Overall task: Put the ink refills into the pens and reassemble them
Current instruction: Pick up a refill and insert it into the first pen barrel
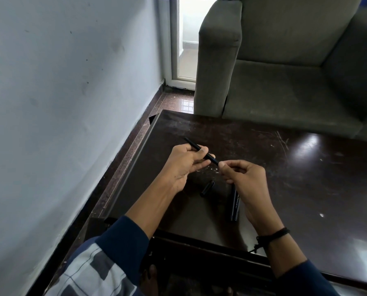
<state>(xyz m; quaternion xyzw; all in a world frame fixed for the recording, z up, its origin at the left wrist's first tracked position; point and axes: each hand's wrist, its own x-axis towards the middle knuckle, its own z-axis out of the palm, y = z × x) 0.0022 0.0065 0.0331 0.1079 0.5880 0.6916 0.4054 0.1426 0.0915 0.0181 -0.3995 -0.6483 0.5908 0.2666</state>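
Dark glossy tabletop (285,167), scratched and scuffed, grey armchair (285,82) beyond it, pale wall (71,82) off to the left. Head view, the only one: left hand (184,167) raised above the table, thumb and curled fingers gripping a slim black barrel (196,147) near its middle, far end pointing up and away from the person. Right hand (242,180) meets it just beside, fingers curled, thumb and forefinger pinched on the barrel's near end; fingertips (223,166) cover the joint, so whether a refill or an end piece sits inside that pinch cannot be told. Short black cap (208,188) lies on the table between and below the two hands. Second pen (234,205) lies under the right hand, alongside its wrist, partly hidden by it. Judgement: insertion or closing of the near end is in hand. Advice: left hand to hold the barrel steady and not turn; right hand to feed straight along the barrel's axis, small pushes, no bending of anything thin. Seat fully before reaching down for the cap. Risk: knocking the cap off toward the table's left edge.
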